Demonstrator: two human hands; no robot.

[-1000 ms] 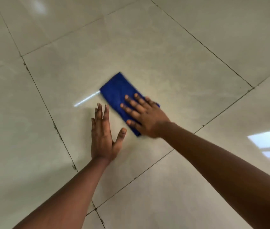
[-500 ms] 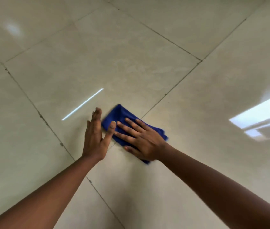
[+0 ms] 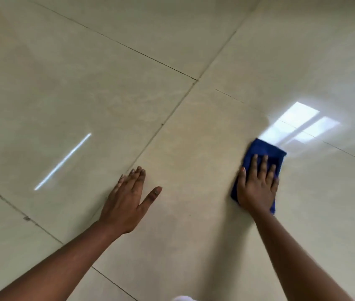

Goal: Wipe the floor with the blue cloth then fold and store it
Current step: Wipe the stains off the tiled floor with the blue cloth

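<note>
Nearest the camera, two bare forearms are seen reaching forward over the glossy cream tiled floor (image 3: 172, 131). The left hand (image 3: 129, 200) is laid flat and released on a tile, fingers together and thumb spread, grasping nothing; it appears to be used as a brace. Further right, the right hand (image 3: 257, 187) is pressed flat, fingers spread, on the folded blue microfibre cloth (image 3: 266, 149), pinning rather than clenching it. The cloth lies on the floor, its far edge just beside a bright window reflection (image 3: 300, 124).

For the wiping step, even palm pressure is best kept, with overlapping strokes carried across the grout lines and the cloth held flat so it does not bunch.

Counted: two hands, one cloth, two light reflections.
</note>
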